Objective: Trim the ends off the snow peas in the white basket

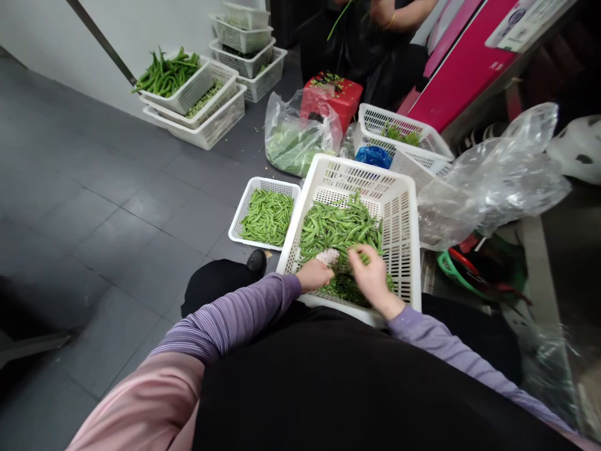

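Observation:
A large white plastic basket (401,241) sits in front of my lap, with green pea pods (342,220) heaped over its far and middle part. Darker green trimmings (345,287) lie at its near end. My left hand (315,275) is closed over the basket's near left part; a pale, textured piece (327,257) shows at its fingers, and what it grips is unclear. My right hand (370,274) is pinched beside it, with a bit of green between the fingers. Left of the basket stands a smaller white basket (232,233) full of pods.
Stacked white baskets (220,125) with green peppers (166,72) stand by the wall. A clear bag of greens (293,147), a red stool (342,103) and another white basket (427,150) are beyond. Another person's hand (382,12) shows at the top. Plastic bags (498,181) lie right.

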`<state>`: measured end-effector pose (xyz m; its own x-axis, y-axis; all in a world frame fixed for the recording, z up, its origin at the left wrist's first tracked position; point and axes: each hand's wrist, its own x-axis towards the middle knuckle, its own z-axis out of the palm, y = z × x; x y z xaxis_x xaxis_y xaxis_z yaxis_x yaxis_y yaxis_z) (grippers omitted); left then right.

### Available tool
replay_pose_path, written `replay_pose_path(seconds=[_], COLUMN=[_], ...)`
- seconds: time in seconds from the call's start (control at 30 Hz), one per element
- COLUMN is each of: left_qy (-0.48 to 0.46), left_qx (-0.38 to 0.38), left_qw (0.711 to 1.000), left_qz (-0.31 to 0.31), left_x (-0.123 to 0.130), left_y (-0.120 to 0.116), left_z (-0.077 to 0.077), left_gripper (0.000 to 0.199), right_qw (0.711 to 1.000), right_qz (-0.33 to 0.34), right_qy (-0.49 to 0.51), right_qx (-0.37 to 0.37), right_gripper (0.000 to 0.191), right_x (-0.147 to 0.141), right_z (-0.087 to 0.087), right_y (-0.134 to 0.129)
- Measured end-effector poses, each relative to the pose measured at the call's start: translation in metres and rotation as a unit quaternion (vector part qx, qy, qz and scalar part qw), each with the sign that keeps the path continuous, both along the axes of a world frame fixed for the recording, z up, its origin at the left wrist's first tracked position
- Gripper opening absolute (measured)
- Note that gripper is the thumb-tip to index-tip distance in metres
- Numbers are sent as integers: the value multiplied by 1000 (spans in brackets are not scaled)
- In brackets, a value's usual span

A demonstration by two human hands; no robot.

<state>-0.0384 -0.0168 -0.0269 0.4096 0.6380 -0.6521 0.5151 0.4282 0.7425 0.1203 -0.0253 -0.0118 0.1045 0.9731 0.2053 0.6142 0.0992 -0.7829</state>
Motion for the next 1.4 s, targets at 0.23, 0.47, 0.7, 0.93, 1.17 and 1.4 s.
replay_pose_path(seconds=[0.23,0.47,0.7,0.93,1.17,1.4], left_qy=[230,207,214,23,-125,-162], left_qx=[246,291,317,218,18,-35], left_qw=[874,857,860,964,990,984], left_qz=[-350,-372,-339,-150,-65,-64], left_x=[-2,0,0,3,4,-5], left_y=[-1,-1,0,7,2,-3], left_z=[-7,0,0,-2,6,23], left_gripper=[26,41,27,27,17,13], right_qw=[954,822,862,928,939,968], right_qz=[53,142,107,159,176,171], right_qy=[-268,-522,-480,-337,-295,-185], right_qx=[-125,-178,-122,-15,-7,-18], right_gripper=[25,29,21,18,14,12], right_x=[42,19,33,33,21,13], right_z=[-28,-55,-60,-39,-25,-16], right_y=[49,51,57,8,-28,-39])
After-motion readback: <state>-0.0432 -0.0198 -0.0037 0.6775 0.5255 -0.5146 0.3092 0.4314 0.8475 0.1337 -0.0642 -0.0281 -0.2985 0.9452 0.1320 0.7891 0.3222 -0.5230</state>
